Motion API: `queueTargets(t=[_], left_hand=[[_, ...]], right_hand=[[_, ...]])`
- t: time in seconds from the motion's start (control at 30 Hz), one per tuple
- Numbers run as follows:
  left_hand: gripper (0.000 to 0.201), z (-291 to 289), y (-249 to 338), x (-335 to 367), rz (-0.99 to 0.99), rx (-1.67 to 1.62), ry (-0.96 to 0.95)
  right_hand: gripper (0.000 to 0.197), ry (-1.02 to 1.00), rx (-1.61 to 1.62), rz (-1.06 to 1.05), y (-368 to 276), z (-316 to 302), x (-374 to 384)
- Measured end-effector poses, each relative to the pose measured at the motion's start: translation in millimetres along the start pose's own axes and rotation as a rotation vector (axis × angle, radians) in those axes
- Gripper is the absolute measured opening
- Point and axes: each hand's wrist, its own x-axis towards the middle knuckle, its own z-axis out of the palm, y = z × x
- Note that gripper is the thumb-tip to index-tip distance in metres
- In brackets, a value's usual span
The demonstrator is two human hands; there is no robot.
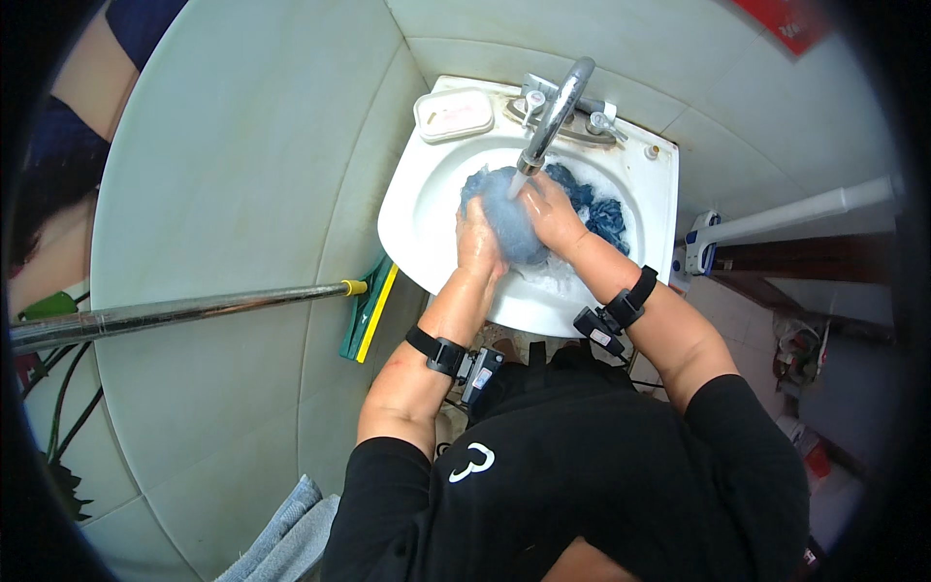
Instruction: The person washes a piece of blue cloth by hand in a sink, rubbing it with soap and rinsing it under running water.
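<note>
Under the running faucet (561, 112), both my hands press in on a rounded, blue-grey bundle of wet cloth (516, 228) above the basin of the white sink (407, 209). My left hand (477, 238) grips its left side, with the fingers partly hidden behind the cloth. My right hand (553, 215) curls over its right upper side, near the falling water. Darker blue wet cloth (606, 219) lies bunched in the basin to the right of my right hand. White suds lie around it.
A white soap dish (454, 114) rests on the sink's back left corner. Tap handles (601, 124) flank the faucet. A squeegee (369, 308) with a long metal handle reaches in from the left. Grey-blue towels (291, 533) hang at lower left. A white pole (805, 211) stands right.
</note>
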Motion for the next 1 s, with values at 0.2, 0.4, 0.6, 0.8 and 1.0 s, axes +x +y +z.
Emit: queueTargets(t=[0.2,0.4,0.6,0.8,1.0], left_hand=[[0.036,-10.4,1.9,6.6,0.381,0.438,-0.048],[0.035,-24.0,2.0,8.4,0.470,0.737,-0.165],[0.047,-22.7,-4.8,-2.5,0.014,0.450,-0.214],[0.046,-0.1,-12.6,-10.0,-0.197,0.542,-0.396],[0.035,-15.0,-28.8,6.7,-0.058,0.893,-0.124]], right_hand=[[0.050,-0.087,0.360,0.335,15.6,9.1,4.3],[0.052,-0.208,0.687,0.588,1.5,9.1,-7.0],[0.050,-0.136,0.723,0.674,11.0,-5.6,-23.6],[0.052,0.093,0.723,0.456,-19.8,-92.6,-58.1],[0.054,0.386,-0.004,0.204,13.9,-201.8,-39.4]])
